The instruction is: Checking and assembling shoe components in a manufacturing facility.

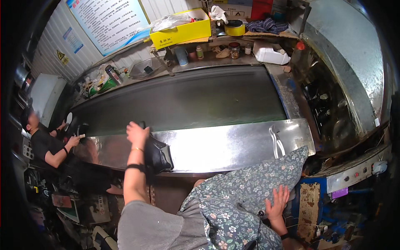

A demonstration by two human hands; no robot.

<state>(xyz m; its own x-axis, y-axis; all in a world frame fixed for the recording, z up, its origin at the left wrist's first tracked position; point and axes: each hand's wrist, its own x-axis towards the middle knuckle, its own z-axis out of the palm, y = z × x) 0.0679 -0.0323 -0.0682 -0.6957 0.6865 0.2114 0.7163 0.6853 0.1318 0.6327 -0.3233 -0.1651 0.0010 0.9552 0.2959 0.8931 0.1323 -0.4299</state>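
Observation:
My left hand [137, 134] grips the upper end of a glossy black boot [159, 155], its fingers curled over the far tip. The boot lies across the shiny metal ledge [216, 143], its dark opening toward me. Part of it is hidden behind my hand and forearm. Beyond the ledge runs a wide dark conveyor belt [187, 98]. My right hand [277, 204] rests on the flowered apron [246, 187] over my lap, fingers spread and holding nothing. On the ledge's right part sits a bent, pale shiny strip [276, 141], whose kind I cannot make out.
At the left a co-worker [50, 143] holds a white oval piece [69, 118] and a pale-handled tool [81, 136]. Behind the belt, a shelf carries a yellow box [181, 35], a white jug [271, 53] and jars. A control panel [354, 173] stands at right.

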